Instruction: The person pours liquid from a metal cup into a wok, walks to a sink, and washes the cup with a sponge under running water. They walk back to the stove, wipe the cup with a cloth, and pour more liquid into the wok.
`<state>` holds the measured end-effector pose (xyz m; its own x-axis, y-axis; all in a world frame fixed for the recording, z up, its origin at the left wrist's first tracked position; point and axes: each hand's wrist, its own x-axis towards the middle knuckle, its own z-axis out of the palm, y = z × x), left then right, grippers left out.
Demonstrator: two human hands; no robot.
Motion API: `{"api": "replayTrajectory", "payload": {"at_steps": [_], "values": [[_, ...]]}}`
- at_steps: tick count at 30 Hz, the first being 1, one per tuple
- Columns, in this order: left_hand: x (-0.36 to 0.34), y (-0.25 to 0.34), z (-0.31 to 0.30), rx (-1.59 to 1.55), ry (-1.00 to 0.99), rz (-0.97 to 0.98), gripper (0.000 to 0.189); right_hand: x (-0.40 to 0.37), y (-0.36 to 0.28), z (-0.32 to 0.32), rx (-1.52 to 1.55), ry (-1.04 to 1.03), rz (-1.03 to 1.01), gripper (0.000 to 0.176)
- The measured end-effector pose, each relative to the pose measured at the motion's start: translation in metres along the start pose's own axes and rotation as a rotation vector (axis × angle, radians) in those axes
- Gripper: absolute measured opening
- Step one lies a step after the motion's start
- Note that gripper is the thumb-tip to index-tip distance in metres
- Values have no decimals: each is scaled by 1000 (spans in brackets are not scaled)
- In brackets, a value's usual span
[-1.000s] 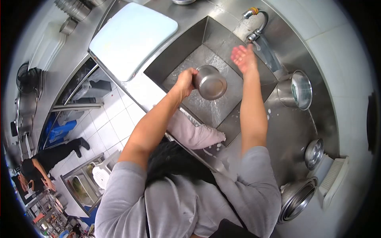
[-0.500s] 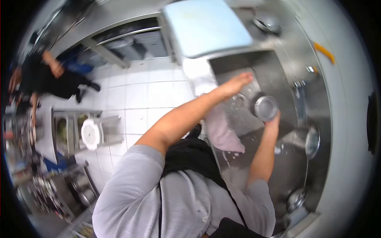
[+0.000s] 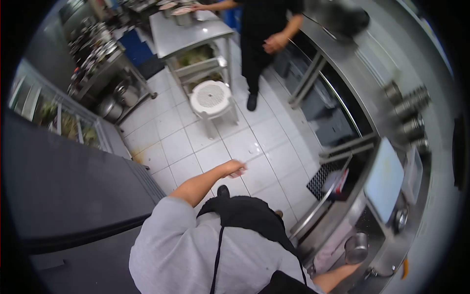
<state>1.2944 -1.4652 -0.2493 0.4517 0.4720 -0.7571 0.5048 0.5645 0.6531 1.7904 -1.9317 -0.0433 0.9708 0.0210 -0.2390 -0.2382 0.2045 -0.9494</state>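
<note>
At the lower right, my right hand (image 3: 353,267) grips a metal cup (image 3: 356,248) over the edge of the sink, and most of its fingers are hidden behind the cup. My left hand (image 3: 234,168) hangs in front of me above the white tiled floor, away from the counter. Motion smears its fingers, and I see no clear object in it. A pink cloth (image 3: 329,255) lies along the sink's front edge beside the cup. Past it, a light blue cutting board (image 3: 385,179) rests on the counter.
A white plastic stool (image 3: 211,98) stands ahead on the tiles. Behind it is a steel table (image 3: 188,36) with pots. A co-worker in black (image 3: 264,39) stands near the right-hand counter. A grey cabinet (image 3: 73,191) flanks my left. Metal containers (image 3: 409,115) are stacked against the wall.
My view has swung left from the sink towards the room. My left hand has left the sink area and is over the floor. My right hand still holds the metal cup.
</note>
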Motion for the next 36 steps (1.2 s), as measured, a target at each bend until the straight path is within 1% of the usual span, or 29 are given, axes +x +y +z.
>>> {"api": "replayTrajectory", "payload": {"at_steps": [1,2,3,4,5,6,7,8,9,10,11,12,13,14,16,17,18,19,21,22,24,25,26,28,29,30,32,35,36], "values": [[5,-57,-50,106,135,-30,41,-16,-5,26,-38,-67,-42,47],[8,-123,-104,524,224,50,47,-32,-5,52,-73,-136,-56,47],[-21,-166,-133,782,443,-75,46,-52,-3,80,-112,-215,-58,47],[-56,-195,-156,705,552,-335,43,-67,4,107,-158,-293,-25,47],[-87,-221,-177,598,580,-526,41,-77,14,133,-214,-366,60,47],[-114,-243,-195,504,559,-615,37,-82,30,167,-338,-405,250,48],[-139,-251,-205,564,478,-651,34,-86,46,201,-472,-464,435,50],[-156,-254,-215,627,401,-685,32,-70,90,222,-568,-519,552,45],[-160,-262,-221,553,475,-648,31,-51,135,242,-667,-587,665,40],[-164,-270,-225,484,548,-612,30,-37,192,259,-712,-821,650,37],[-167,-278,-230,416,618,-577,29,-62,229,279,-662,-768,625,32],[-166,-283,-233,368,685,-491,29,-73,273,301,-548,-812,806,29],[-159,-281,-239,321,755,-400,28,-74,331,327,-633,-937,921,29],[-149,-276,-248,275,827,-308,28,-102,364,357,-673,-978,820,27],[-131,-250,-260,26,911,-217,23,-174,426,427,-619,-1158,971,30],[-129,-225,-266,-93,855,-150,23,-228,438,467,-616,-1217,1078,30],[-127,-201,-273,-206,794,-82,22,-282,449,505,-655,-1206,1083,32],[-119,-184,-284,-255,775,-10,26,-329,464,536,-624,-1317,1080,34],[-105,-148,-308,-365,772,136,43,-428,488,594,-669,-1493,1054,36],[-106,-124,-317,-428,790,205,58,-467,500,621,-698,-1553,1170,39],[-132,-57,-330,-510,911,396,77,-557,477,659,-815,-1577,1048,39],[-142,-35,-343,-546,971,493,88,-589,483,677,-784,-1660,1042,37],[-143,-31,-361,-363,1073,491,95,-616,490,689,-754,-1737,1038,35],[-153,-17,-400,3,1258,486,109,-671,495,716,-796,-1719,1009,32],[-167,-9,-420,-149,1236,409,118,-692,493,730,-808,-1761,1032,31],[-176,-6,-441,-62,1310,397,120,-718,468,745,-818,-1787,1084,32],[-188,-11,-473,101,1451,359,123,-763,469,767,-813,-1832,1141,32],[-223,6,-509,-8,1598,302,120,-815,461,797,-768,-1997,1295,34],[-232,8,-524,-40,1642,274,118,-828,458,814,-869,-2161,1115,36]]}}
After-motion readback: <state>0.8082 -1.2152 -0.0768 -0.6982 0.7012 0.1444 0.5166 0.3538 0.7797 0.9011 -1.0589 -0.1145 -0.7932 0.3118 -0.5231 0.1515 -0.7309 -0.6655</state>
